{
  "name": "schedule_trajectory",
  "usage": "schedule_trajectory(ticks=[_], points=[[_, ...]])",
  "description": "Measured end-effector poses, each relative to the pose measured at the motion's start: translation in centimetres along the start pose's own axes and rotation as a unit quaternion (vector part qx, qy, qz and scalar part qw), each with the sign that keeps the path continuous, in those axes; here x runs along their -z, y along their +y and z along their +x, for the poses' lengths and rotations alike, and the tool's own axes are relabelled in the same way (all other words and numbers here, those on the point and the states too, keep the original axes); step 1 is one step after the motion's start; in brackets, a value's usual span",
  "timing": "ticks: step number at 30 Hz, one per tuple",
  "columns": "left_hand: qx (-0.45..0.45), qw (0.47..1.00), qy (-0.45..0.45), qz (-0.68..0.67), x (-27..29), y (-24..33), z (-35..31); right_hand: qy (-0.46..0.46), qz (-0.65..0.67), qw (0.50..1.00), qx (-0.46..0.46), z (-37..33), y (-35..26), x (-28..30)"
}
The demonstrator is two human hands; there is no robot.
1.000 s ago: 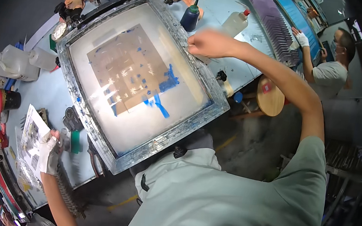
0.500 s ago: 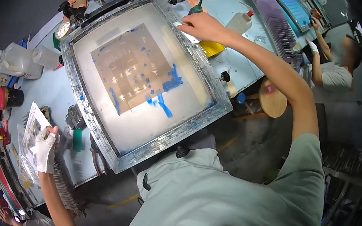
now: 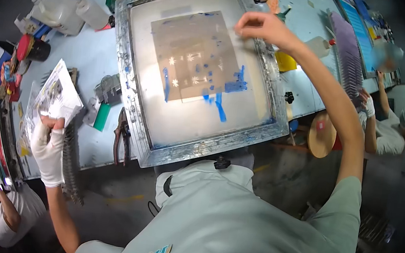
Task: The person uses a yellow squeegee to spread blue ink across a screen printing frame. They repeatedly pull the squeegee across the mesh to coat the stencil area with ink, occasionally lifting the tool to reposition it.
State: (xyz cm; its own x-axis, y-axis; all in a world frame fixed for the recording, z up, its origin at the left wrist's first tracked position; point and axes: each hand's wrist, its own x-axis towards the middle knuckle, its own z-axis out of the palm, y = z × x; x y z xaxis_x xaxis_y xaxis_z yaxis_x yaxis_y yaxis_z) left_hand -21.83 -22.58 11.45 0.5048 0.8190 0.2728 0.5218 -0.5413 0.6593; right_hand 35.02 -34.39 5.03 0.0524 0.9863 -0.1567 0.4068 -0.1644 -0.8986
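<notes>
My left hand (image 3: 49,152), in a white glove with bare fingertips, pinches the lower edge of a white printed sheet (image 3: 70,89) at the left of the table. My bare right hand (image 3: 262,28) hangs over the right side of a metal-framed printing screen (image 3: 199,149), its fingers curled together and slightly blurred. Whatever those fingers hold, if anything, I cannot make out. Within the frame lies pale mesh (image 3: 161,126) with a brownish stencil area (image 3: 174,33), small white leaf-like shapes and patches of blue tape (image 3: 219,108).
Pliers (image 3: 120,136), a green block (image 3: 102,116) and a clear plastic case (image 3: 109,88) lie left of the screen. Behind them stand a jug (image 3: 56,10) and a red-lidded jar (image 3: 31,47). A purple rack (image 3: 344,53) and round stool (image 3: 321,134) are rightward. Co-workers sit at both sides.
The view has shifted, so the table sits farther right and higher. My right hand has moved from the screen's right edge to over its inner side. My left hand keeps the sheet.
</notes>
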Motion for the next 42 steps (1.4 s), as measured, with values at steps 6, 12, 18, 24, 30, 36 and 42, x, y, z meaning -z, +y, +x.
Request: schedule_trajectory(ticks=[6,12,18,24,30,36,42], points=[[0.375,0.886,-0.047,-0.268,-6.1,5.7,-10.1,0.040,0.423,0.901,-0.086,11.1,0.7,-1.9],[0.462,0.703,-0.128,-0.525,-13.7,8.9,-14.1,0.027,0.330,0.943,0.028,23.2,0.7,-9.4],[0.478,0.689,-0.139,-0.526,-16.0,9.3,-14.9,0.090,0.054,0.973,0.204,24.8,-0.8,-12.7],[0.492,0.672,-0.154,-0.531,-15.9,9.1,-14.1,0.096,0.023,0.978,0.184,23.7,-1.7,-13.1],[0.500,0.665,-0.177,-0.526,-16.1,8.6,-14.3,0.087,-0.003,0.970,0.228,26.9,1.1,-13.6],[0.497,0.666,-0.184,-0.525,-15.9,8.8,-14.0,0.055,0.078,0.982,0.164,23.7,-2.2,-13.5],[0.502,0.660,-0.177,-0.530,-16.1,8.7,-14.1,0.085,0.008,0.977,0.193,23.0,-2.4,-13.0]])
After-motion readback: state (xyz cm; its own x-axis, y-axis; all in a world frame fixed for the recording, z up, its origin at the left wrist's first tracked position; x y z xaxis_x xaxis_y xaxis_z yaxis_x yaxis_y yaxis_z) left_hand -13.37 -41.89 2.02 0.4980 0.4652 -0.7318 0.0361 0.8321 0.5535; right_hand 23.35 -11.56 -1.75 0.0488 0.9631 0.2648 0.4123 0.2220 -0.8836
